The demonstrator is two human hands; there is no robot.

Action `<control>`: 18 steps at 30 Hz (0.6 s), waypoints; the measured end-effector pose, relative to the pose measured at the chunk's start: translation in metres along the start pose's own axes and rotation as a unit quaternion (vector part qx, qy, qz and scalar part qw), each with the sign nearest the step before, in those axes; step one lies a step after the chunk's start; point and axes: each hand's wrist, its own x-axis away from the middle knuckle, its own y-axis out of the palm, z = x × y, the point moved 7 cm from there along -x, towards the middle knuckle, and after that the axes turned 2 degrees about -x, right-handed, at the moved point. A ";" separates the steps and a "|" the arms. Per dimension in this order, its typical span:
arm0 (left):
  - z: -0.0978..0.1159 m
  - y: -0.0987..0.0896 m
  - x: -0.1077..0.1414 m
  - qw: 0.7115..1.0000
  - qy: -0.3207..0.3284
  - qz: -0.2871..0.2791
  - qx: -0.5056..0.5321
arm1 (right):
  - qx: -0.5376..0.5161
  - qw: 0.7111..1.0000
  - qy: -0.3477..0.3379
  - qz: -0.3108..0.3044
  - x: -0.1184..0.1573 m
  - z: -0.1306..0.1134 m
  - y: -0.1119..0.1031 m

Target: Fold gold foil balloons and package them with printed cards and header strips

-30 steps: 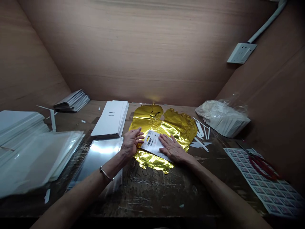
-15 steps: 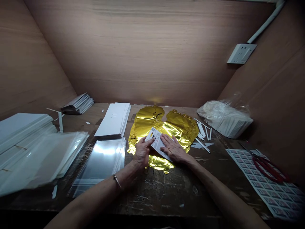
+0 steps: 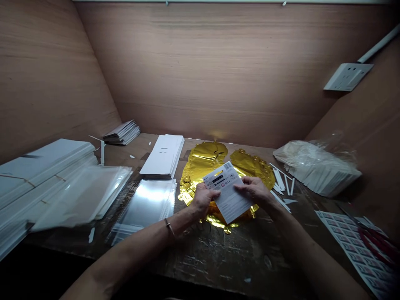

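Wooden walls [image 3: 218, 75] stand at the back and both sides of a dark table [image 3: 193, 262]. On the table, near the middle, is a big shiny heap of gold foil [image 3: 200, 160]. To the left of the foil lies a pile of clear bags [image 3: 153, 204], with a pile of white cards [image 3: 162, 154] just behind it.

One printed card [image 3: 233, 202] is over the near part of the foil, between the two hands. Its long way goes on a slant. The far end points away and to the left, and the near end points back to the person and to the right. I can't tell if the near corner touches the foil.

The left hand [image 3: 202, 200] pinches the card's left long side, and the right hand [image 3: 256, 190] pinches its right long side. Both touch it, so no hand is nearer. The thumbs lie on the printed face and point at each other. Most other fingers are tucked behind, so I can't see them well.

Near the far end is a little hole [image 3: 219, 173], and no finger covers it.
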 end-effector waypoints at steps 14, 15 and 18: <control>0.032 -0.165 0.042 0.651 0.165 0.057 -0.739 | -0.207 0.977 0.039 0.032 0.002 0.024 0.021; 0.038 -0.153 0.042 0.642 0.177 0.062 -0.744 | -0.218 0.975 0.041 0.034 0.002 0.024 0.021; 0.059 -0.099 0.041 0.623 0.248 0.047 -0.741 | -0.266 0.963 0.044 0.025 0.006 0.018 0.020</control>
